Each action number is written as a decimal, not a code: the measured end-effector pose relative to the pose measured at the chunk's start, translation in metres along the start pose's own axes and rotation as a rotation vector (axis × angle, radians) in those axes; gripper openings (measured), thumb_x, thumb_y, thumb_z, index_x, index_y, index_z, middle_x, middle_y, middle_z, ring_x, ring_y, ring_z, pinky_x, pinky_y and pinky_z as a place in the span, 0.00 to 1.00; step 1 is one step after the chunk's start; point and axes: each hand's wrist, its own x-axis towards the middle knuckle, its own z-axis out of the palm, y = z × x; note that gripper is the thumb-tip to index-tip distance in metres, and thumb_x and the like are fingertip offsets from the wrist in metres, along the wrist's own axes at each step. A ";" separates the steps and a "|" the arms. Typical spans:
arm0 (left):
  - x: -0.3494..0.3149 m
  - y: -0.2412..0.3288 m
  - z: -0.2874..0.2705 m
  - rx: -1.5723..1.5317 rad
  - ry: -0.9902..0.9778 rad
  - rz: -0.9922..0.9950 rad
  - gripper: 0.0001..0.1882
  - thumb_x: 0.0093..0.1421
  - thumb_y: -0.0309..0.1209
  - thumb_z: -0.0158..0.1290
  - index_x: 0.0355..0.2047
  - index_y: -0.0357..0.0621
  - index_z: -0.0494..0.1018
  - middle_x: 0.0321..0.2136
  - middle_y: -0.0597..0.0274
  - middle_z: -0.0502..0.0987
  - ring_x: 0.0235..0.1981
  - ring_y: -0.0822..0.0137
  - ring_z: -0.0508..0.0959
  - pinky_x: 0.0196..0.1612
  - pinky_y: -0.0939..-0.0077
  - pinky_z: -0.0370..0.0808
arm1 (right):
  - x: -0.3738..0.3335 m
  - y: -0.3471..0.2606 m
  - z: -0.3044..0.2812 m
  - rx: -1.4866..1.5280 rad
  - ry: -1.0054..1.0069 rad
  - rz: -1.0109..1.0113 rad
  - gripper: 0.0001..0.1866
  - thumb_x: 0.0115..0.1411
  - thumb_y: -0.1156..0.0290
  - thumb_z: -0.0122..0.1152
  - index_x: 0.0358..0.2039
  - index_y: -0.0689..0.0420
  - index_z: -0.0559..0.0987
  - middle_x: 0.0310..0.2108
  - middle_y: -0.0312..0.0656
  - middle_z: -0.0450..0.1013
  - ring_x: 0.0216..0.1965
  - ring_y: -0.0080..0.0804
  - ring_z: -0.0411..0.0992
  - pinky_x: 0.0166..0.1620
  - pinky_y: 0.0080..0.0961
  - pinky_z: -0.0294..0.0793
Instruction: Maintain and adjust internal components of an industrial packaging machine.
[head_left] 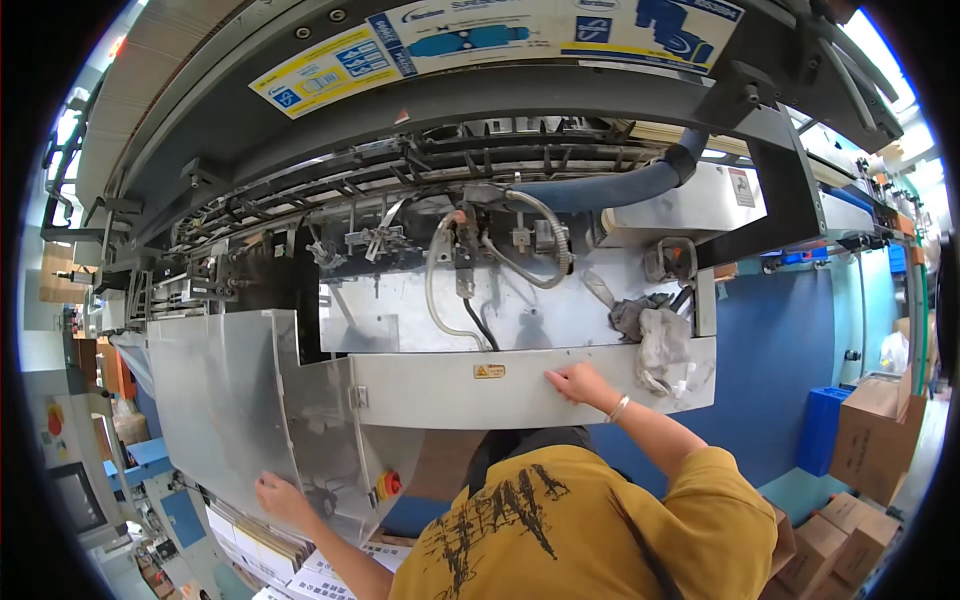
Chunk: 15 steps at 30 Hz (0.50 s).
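Observation:
My left hand (283, 498) is at the near edge of a clear plastic machine cover (215, 400), with its fingers curled at that edge. My right hand (582, 384) is closed and rests on a pale grey metal panel (430, 390) along the machine's front. Nothing shows in the right hand, though its palm side is hidden. A small yellow warning label (489, 371) sits on the panel left of that hand. To its right, a crumpled whitish rag (663, 345) hangs over the panel, next to a darker grey cloth (629, 318).
Behind the panel are a clear hose (433, 290), a thick blue hose (605, 190) and metal rails. A red emergency-stop knob (389, 484) is right of my left hand. Cardboard boxes (872, 435) and a blue bin (823, 430) stand at the right; printed stacks (255, 545) lie lower left.

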 end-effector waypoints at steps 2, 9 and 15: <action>0.002 0.003 0.007 0.080 -0.057 -0.054 0.27 0.63 0.49 0.40 0.45 0.34 0.69 0.43 0.45 0.73 0.46 0.48 0.70 0.50 0.58 0.65 | -0.001 0.000 -0.001 -0.009 -0.007 -0.005 0.26 0.61 0.52 0.50 0.18 0.62 0.75 0.13 0.38 0.70 0.13 0.25 0.70 0.21 0.23 0.72; 0.009 0.001 0.031 0.116 0.065 -0.197 0.30 0.63 0.54 0.37 0.47 0.38 0.68 0.45 0.49 0.72 0.47 0.50 0.71 0.50 0.58 0.65 | 0.000 -0.002 -0.003 -0.007 -0.027 -0.024 0.25 0.62 0.53 0.48 0.18 0.62 0.75 0.12 0.40 0.70 0.13 0.27 0.71 0.21 0.25 0.73; 0.006 0.007 0.029 0.135 0.065 -0.226 0.30 0.62 0.54 0.38 0.47 0.38 0.69 0.46 0.49 0.72 0.47 0.49 0.70 0.50 0.57 0.64 | 0.000 -0.003 -0.007 -0.002 -0.070 -0.044 0.26 0.62 0.52 0.47 0.19 0.62 0.75 0.12 0.39 0.69 0.12 0.26 0.69 0.21 0.23 0.72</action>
